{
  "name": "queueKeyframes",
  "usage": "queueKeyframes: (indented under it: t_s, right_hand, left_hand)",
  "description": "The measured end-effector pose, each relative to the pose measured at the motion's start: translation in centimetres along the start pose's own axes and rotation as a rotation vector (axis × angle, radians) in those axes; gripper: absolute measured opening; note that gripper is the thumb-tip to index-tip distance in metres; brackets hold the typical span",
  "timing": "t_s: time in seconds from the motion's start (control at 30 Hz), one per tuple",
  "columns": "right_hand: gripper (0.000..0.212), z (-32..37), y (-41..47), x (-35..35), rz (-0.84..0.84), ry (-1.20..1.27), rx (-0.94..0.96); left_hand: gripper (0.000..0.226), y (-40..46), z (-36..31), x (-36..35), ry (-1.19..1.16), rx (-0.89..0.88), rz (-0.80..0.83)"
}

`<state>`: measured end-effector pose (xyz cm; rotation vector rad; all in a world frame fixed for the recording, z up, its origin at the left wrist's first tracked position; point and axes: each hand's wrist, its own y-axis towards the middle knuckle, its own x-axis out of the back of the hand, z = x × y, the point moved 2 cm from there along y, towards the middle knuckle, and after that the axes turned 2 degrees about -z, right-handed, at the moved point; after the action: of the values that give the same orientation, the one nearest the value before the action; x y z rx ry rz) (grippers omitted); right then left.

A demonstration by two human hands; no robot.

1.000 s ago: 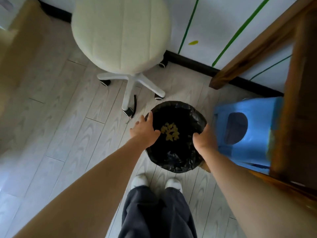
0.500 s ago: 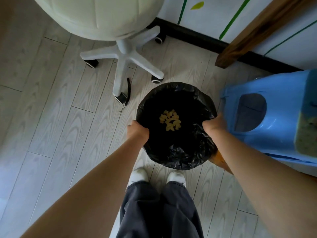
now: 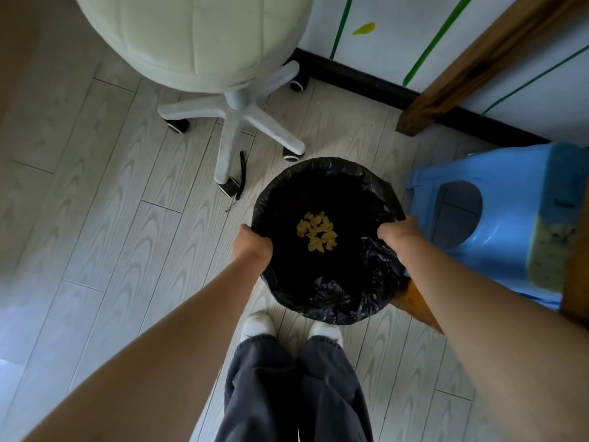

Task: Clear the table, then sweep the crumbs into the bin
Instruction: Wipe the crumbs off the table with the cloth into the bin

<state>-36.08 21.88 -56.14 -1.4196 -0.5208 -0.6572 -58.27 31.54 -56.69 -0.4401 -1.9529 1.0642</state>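
A round bin (image 3: 334, 301) lined with a black plastic bag stands on the floor just ahead of my feet. A small heap of yellow crumbs (image 3: 317, 231) lies at its bottom. My left hand (image 3: 250, 245) grips the bin's left rim, fingers curled over the edge. On the opposite side my right hand (image 3: 396, 232) grips the right rim the same way. Most of the fingers of both hands are hidden inside the bag's edge.
A cream swivel stool (image 3: 204, 36) on a white wheeled base (image 3: 236, 122) stands behind the bin. A blue plastic stool (image 3: 484, 218) is close on the right, under the wooden table, whose leg (image 3: 478, 71) slants to the floor. A white wall with a black skirting (image 3: 360, 78) runs behind.
Both hands slid from the top of the bin's rim down to its two sides and closed on it. The view dipped lower and nearer to the bin.
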Motion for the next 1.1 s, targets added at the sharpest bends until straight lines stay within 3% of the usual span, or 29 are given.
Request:
queueKeyframes:
  t_s: [0.37, 0.53, 0.8, 1.1]
  right_hand:
    - [0.066, 4.6, -9.9, 9.5, -0.019, -0.010, 0.000]
    - [0.063, 6.1, -15.4, 15.0, -0.058, -0.024, 0.089]
    - [0.069, 4.8, -22.9, 21.7, -0.087, -0.005, 0.092]
    - [0.077, 3.3, -26.2, 23.9, 0.010, 0.107, 0.060]
  left_hand:
    - [0.034, -9.6, -4.4, 7.7, -0.055, -0.058, -0.025]
    - [0.034, -15.1, -7.0, 12.0, -0.090, -0.118, -0.072]
    - [0.034, -23.4, -9.4, 16.0, -0.045, -0.180, -0.086]
    - [0.033, -27.0, -11.1, 17.2, 0.045, -0.216, -0.085]
